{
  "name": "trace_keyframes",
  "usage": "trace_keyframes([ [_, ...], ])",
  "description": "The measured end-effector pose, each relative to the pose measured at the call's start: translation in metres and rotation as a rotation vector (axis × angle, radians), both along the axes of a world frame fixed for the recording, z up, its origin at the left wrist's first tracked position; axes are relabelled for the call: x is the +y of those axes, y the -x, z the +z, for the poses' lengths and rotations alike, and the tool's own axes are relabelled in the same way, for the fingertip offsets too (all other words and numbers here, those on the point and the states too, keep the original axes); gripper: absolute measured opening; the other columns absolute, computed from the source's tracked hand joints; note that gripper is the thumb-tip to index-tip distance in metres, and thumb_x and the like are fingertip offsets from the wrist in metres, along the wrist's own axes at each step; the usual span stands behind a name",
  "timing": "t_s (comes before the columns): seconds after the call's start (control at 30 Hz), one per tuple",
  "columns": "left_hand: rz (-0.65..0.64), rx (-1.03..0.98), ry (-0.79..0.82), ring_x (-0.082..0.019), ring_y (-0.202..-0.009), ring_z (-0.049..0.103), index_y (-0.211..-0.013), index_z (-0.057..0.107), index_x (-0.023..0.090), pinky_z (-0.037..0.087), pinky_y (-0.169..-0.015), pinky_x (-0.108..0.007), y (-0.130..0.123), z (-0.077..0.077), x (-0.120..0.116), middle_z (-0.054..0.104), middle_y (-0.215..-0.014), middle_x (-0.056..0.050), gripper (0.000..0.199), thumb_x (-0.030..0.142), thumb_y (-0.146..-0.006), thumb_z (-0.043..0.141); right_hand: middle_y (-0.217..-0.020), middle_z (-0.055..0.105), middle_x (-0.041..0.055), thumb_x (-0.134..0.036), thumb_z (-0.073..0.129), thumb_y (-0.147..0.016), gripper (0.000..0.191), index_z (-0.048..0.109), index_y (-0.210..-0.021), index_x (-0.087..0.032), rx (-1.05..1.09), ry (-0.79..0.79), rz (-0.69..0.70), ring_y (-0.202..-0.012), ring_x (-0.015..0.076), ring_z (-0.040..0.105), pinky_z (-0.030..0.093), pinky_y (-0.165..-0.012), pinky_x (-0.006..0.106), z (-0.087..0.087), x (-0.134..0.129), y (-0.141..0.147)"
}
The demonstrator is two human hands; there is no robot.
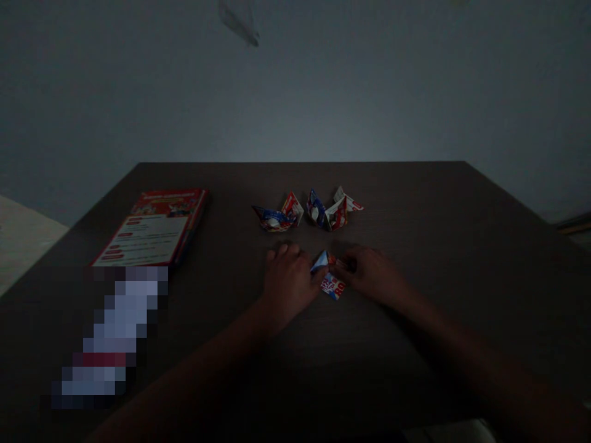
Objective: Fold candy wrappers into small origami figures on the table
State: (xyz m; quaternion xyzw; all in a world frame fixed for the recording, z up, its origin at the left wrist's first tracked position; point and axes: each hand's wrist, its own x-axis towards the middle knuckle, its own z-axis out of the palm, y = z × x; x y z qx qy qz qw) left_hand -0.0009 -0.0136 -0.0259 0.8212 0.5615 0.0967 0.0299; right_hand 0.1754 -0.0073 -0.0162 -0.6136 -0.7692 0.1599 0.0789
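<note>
A small piece of folded printed paper (333,287), blue, white and red, lies on the dark table between my hands. My left hand (289,277) rests at its left side, fingers bent over the tabletop and thumb pressed on the paper. From the right, my right hand (372,274) has closed its fingertips on the paper's upper right part. The fingers hide some of the folds. Just beyond my hands stand a blue and red folded paper figure (277,218) and, to its right, another folded paper figure (327,212) with pointed ends.
A stack of printed leaflets (152,227) with red edges lies at the left of the table (415,197). Nearer me, a pixelated patch covers pale material. A plain wall (369,80) rises behind the table's far edge. The light is dim.
</note>
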Motion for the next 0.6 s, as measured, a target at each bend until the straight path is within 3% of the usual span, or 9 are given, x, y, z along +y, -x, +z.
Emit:
trace_keyframes([
  [0.6,0.006,-0.009,-0.005,-0.027,-0.095,0.049,-0.083,0.065,0.018,0.035,-0.078,-0.041,-0.0014,-0.0001,-0.0007,0.058,-0.094,-0.011,0.041,0.050,-0.087,0.041,-0.064,0.065,0.0034,-0.041,0.051,-0.082,0.031,0.067,-0.069,-0.017,0.059,0.073,-0.011,-0.053,0.0131,0.053,0.029,-0.051,0.026,0.0001,0.0039,-0.0048],
])
